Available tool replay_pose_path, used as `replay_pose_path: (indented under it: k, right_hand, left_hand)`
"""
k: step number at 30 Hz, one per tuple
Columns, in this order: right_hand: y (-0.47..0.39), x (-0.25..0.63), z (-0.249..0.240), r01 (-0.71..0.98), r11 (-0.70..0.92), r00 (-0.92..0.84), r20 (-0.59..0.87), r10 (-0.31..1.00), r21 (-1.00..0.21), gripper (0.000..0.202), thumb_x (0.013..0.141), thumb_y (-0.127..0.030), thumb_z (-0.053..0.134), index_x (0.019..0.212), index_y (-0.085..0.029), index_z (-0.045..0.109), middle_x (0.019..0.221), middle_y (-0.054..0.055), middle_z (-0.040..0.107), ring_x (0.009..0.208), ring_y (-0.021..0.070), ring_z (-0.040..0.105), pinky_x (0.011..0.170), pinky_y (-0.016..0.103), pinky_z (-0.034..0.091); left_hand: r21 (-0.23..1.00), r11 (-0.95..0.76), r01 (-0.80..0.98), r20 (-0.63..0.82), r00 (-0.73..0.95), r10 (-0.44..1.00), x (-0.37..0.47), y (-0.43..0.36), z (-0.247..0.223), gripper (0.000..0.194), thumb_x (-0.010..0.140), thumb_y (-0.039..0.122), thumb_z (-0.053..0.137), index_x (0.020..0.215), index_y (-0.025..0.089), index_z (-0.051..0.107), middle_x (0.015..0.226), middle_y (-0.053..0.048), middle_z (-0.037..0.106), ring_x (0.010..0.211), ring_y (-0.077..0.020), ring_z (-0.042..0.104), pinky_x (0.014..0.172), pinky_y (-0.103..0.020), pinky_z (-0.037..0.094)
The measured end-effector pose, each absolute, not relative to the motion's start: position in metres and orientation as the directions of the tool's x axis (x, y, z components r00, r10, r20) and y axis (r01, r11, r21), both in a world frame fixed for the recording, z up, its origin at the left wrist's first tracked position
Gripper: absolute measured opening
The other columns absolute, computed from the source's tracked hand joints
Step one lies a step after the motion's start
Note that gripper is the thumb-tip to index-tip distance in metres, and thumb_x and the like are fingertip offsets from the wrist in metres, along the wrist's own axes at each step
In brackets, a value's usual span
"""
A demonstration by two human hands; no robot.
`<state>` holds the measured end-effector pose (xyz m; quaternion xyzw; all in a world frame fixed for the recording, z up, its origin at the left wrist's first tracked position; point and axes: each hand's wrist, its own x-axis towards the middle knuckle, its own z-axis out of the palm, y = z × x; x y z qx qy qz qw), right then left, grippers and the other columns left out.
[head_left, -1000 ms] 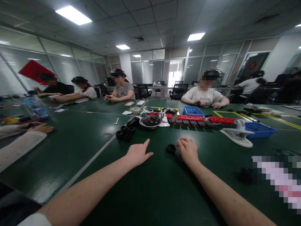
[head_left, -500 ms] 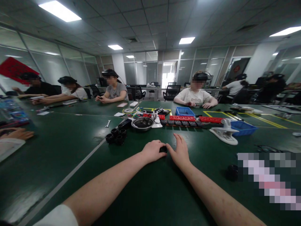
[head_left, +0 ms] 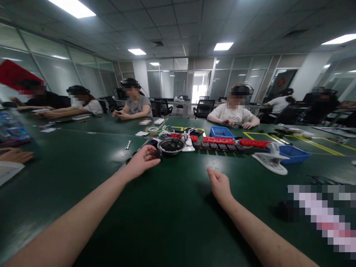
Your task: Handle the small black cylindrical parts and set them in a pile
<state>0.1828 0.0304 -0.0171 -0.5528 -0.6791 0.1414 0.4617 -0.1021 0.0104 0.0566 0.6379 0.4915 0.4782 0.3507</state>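
My left hand is above the table at centre left, its thumb and fingers around a small black round part that partly shows at the fingertips. Behind that hand, the cluster of black round parts is mostly hidden. A round metal-rimmed dish is just beyond the held part. Over the green table, right of centre, my right hand has its fingers curled together, and nothing shows in it.
Red strips and black blocks lie across the table's middle, near a blue bin. A white clamp stands at right beside another blue bin. A wrench lies at left. Another person's hand rests at the left edge.
My left hand has moved left and away from me with the black part, now in front of the cluster. My right hand has closed its spread fingers and sits slightly farther right.
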Motion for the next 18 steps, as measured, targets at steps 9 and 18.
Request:
replay_pose_path:
  k: [9,18]
  right_hand:
    - [0.032,0.184,-0.020,0.622,0.353,-0.042,0.421,0.906,-0.698,0.036,0.077,-0.050,0.041,0.054,-0.021,0.040,0.048,-0.005,0.039,0.047,0.0131,0.041,0.048,0.024,0.032]
    - [0.028,0.184,-0.020,0.658,0.340,-0.091,0.377,0.922,-0.672,0.033,0.077,-0.047,0.040,0.055,-0.022,0.042,0.049,-0.004,0.043,0.049,0.0151,0.044,0.050,0.026,0.034]
  left_hand:
    - [0.812,-0.275,0.514,0.415,-0.177,0.892,-0.156,0.021,0.028,0.046,0.065,0.034,0.060,0.106,0.017,0.049,0.099,-0.007,0.058,0.094,-0.0252,0.057,0.083,-0.042,0.045]
    - [0.525,-0.230,0.820,0.471,-0.054,0.880,-0.152,0.021,0.020,0.036,0.074,0.023,0.053,0.110,0.017,0.053,0.114,-0.008,0.053,0.108,-0.0253,0.047,0.096,-0.042,0.033]
